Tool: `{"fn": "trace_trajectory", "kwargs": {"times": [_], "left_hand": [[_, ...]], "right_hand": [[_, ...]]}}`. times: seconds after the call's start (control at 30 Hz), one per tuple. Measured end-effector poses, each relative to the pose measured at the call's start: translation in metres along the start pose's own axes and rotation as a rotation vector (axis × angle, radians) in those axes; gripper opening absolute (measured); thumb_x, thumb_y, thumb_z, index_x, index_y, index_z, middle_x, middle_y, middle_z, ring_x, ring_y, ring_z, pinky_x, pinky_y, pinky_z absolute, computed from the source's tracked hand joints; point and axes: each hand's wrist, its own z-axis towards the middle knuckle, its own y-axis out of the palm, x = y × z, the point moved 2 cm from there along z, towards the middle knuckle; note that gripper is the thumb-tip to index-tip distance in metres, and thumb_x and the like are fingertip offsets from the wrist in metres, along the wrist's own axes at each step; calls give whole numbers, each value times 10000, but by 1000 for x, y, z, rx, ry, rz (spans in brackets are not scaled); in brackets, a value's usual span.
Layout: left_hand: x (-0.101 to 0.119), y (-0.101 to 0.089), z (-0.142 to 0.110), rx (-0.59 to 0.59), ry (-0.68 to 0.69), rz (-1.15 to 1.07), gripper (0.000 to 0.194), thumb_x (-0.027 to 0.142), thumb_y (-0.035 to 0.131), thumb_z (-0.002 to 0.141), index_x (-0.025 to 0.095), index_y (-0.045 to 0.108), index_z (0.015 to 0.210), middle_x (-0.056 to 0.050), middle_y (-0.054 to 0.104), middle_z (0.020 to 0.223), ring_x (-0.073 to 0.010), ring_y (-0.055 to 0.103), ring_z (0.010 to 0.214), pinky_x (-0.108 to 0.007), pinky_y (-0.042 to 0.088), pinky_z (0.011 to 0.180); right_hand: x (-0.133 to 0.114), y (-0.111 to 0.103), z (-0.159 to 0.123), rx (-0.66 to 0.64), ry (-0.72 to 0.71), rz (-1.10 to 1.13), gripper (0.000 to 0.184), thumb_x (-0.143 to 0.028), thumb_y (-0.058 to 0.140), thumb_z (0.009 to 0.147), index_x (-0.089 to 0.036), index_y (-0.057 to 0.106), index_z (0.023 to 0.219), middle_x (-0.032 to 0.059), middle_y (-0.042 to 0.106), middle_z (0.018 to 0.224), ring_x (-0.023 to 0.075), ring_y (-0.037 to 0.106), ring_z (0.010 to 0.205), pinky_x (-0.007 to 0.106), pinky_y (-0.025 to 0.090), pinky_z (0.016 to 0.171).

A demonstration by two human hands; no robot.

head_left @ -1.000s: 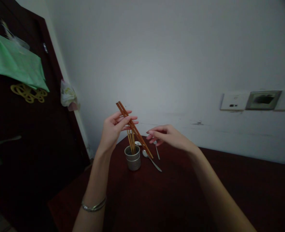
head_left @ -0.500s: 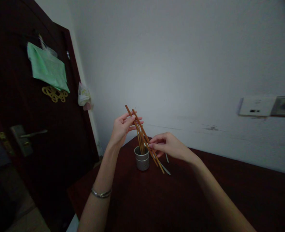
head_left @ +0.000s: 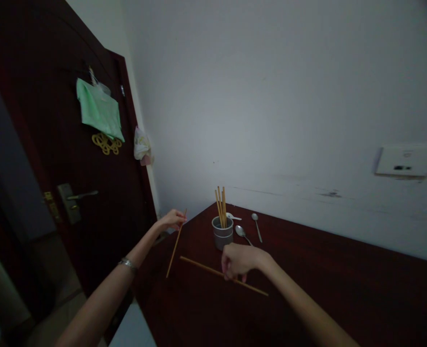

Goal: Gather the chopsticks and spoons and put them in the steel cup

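My left hand (head_left: 174,219) pinches the upper end of a wooden chopstick (head_left: 175,248), which slants down over the left part of the dark table. In front of the cup my right hand (head_left: 237,261) has its fingers closed on the middle of a second chopstick (head_left: 202,265), held low and nearly level. Behind that hand stands a grey metal cup (head_left: 223,236) with several chopsticks (head_left: 222,207) upright in it. Two metal spoons, a nearer one (head_left: 241,232) and a farther one (head_left: 257,226), lie right of the cup; the nearer handle is partly behind my right hand.
The dark red table (head_left: 307,279) meets a pale wall (head_left: 271,120). A white spoon (head_left: 233,217) lies behind the cup. At left is a dark door (head_left: 83,164) with a green cloth (head_left: 99,108) hanging on it. A wall socket (head_left: 406,161) is at right.
My hands have parted, each with one chopstick; the left moved left and down, the right down toward the table. The crossed pair is separated. The view has shifted left.
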Motion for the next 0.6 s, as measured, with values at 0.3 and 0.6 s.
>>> {"fn": "trace_trajectory", "kwargs": {"times": [0.3,0.6], "left_hand": [[-61,25,15,-89,-70,185,257,339,720,471,160,580,591,30,478,437,-136,494,441,-329,471,490],[-73,47,24,-47,-19,255,400,294,720,453,162,579,803,47,489,461,-160,521,448,-367,476,491]], "right_hand": [[9,18,24,61,72,-254,115,-68,602,611,-110,674,690,2,559,518,95,494,386,197,412,360],[17,24,33,31,155,-257,44,-92,648,599,-97,623,634,33,612,607,151,593,469,238,473,408]]}}
